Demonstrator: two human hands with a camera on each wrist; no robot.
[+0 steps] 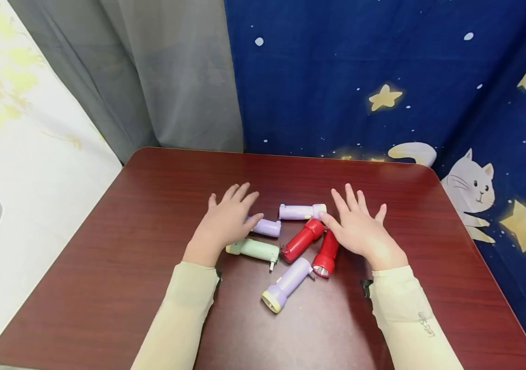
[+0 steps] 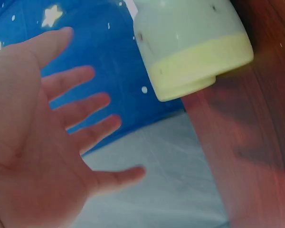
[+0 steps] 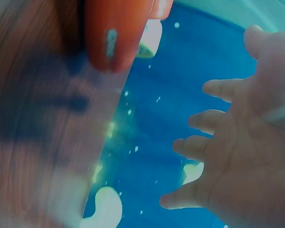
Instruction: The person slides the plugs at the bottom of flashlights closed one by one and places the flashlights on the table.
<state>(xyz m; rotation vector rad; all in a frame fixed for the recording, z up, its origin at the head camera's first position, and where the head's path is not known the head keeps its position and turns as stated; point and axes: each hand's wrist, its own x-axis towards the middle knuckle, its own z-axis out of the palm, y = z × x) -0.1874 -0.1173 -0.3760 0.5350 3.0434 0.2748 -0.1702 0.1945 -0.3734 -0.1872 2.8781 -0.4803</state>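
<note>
Small flashlights lie in a loose cluster on the table. My left hand (image 1: 227,221), fingers spread, is at the left of the cluster and partly covers a purple flashlight (image 1: 267,228). Below it lies a green flashlight (image 1: 256,250) with a metal tip sticking out; its pale yellow end (image 2: 204,61) shows close up in the left wrist view. My right hand (image 1: 360,228), also spread, is at the right beside two red flashlights (image 1: 303,239), its thumb overlapping the yellow-rimmed end of the upper purple flashlight (image 1: 301,212). Nearest the front lies another purple flashlight (image 1: 290,280). Both palms hold nothing.
The dark red wooden table (image 1: 106,288) has rounded corners. Behind it hang a grey curtain (image 1: 189,77) and a blue curtain (image 1: 314,77) with stars and a white cat. A white patterned cloth (image 1: 27,205) is on the left.
</note>
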